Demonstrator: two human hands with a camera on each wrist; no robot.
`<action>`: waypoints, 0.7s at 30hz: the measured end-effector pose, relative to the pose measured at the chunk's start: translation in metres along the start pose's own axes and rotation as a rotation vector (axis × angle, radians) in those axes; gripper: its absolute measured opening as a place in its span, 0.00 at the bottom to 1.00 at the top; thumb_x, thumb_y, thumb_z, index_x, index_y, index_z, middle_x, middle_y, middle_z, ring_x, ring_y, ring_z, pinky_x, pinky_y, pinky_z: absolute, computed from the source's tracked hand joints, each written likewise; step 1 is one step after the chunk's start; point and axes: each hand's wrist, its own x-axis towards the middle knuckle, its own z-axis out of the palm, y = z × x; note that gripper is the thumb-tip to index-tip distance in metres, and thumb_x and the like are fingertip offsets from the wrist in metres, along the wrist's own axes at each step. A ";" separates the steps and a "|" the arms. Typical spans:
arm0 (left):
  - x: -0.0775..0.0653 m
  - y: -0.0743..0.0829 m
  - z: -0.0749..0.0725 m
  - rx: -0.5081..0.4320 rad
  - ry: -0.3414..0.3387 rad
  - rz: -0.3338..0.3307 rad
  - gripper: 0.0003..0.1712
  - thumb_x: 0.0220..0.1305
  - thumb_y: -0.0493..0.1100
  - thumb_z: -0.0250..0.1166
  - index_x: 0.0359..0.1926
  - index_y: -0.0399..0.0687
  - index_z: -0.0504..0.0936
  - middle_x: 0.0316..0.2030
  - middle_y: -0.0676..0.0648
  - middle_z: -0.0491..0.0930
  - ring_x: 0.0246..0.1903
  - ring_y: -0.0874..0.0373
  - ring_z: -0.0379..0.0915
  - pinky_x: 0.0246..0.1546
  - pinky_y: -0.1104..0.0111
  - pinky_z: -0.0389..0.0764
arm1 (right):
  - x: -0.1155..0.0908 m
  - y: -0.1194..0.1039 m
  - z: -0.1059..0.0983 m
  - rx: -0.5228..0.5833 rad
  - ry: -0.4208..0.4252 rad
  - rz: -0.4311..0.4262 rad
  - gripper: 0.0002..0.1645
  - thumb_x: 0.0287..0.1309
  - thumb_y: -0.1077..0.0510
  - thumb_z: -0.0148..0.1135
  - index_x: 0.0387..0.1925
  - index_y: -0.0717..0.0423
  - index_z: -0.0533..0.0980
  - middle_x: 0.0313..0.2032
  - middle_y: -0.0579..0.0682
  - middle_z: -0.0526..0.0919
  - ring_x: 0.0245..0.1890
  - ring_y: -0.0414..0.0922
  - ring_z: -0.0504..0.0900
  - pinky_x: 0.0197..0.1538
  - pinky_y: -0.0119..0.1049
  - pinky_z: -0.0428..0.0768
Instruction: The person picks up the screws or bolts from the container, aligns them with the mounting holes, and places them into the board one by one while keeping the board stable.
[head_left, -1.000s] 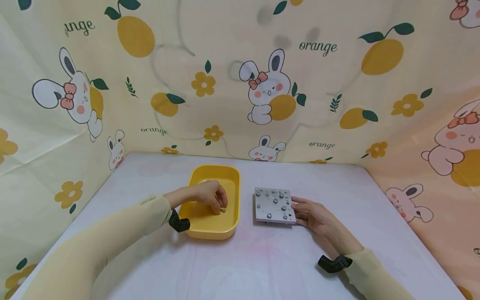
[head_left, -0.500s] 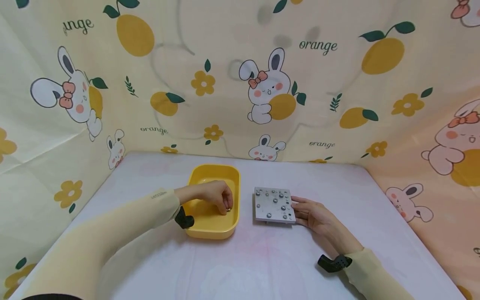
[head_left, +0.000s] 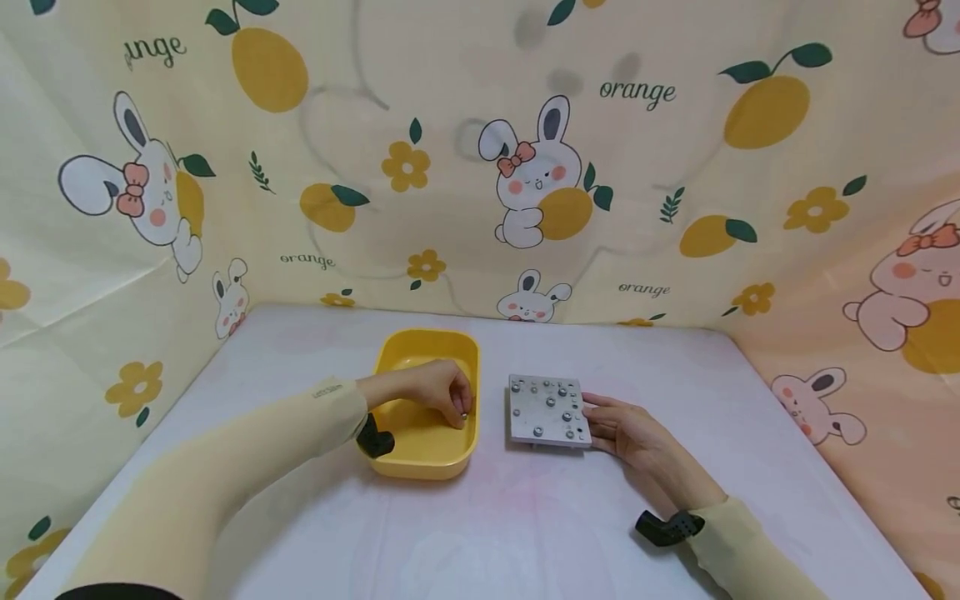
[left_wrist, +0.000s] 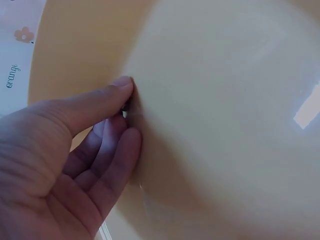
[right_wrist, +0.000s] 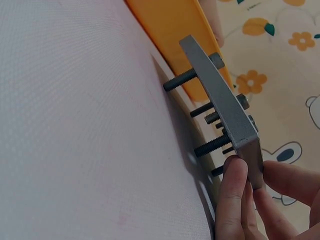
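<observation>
My left hand point(head_left: 441, 388) reaches down inside a yellow plastic tray point(head_left: 427, 467), close to its right wall. Thumb and fingertips pinch a small metal piece point(left_wrist: 125, 107), mostly hidden between them, so I cannot tell its kind. To the right of the tray, my right hand point(head_left: 633, 433) grips the right edge of a square grey metal plate point(head_left: 542, 418), thumb on one face and fingers on the other. Several screw heads stand on the plate's top. In the right wrist view, threaded screw shanks point(right_wrist: 181, 80) of different lengths stick out underneath, above the white tabletop.
Both tray and plate are on a white-covered table point(head_left: 517, 525). A patterned cloth point(head_left: 420, 108) with rabbits and oranges encloses the back and sides. A black wrist camera point(head_left: 375, 437) hangs near the tray's left front rim, and another black camera point(head_left: 670, 529) is on the right wrist.
My left hand has shifted right within the tray, toward its right wall, and the small metal piece has moved along with its fingertips. My right hand and the plate stay put.
</observation>
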 end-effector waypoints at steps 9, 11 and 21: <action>-0.002 0.004 0.000 0.056 -0.056 -0.025 0.08 0.53 0.36 0.76 0.34 0.43 0.85 0.25 0.53 0.82 0.26 0.64 0.75 0.32 0.74 0.78 | -0.001 0.001 0.000 0.008 -0.012 0.004 0.38 0.63 0.63 0.63 0.72 0.60 0.61 0.49 0.55 0.84 0.46 0.49 0.84 0.49 0.42 0.81; -0.003 0.005 0.000 0.050 -0.063 -0.032 0.08 0.53 0.36 0.76 0.34 0.42 0.85 0.26 0.53 0.82 0.26 0.63 0.75 0.33 0.74 0.78 | -0.001 0.000 0.000 0.000 -0.019 0.002 0.38 0.63 0.63 0.63 0.72 0.60 0.61 0.49 0.55 0.84 0.47 0.49 0.84 0.50 0.42 0.81; -0.003 0.008 -0.001 0.042 -0.116 0.003 0.07 0.53 0.35 0.76 0.33 0.39 0.86 0.25 0.51 0.84 0.26 0.65 0.75 0.31 0.75 0.77 | -0.001 -0.001 0.000 -0.002 -0.018 -0.005 0.37 0.64 0.63 0.63 0.72 0.60 0.61 0.49 0.55 0.84 0.47 0.49 0.84 0.50 0.42 0.80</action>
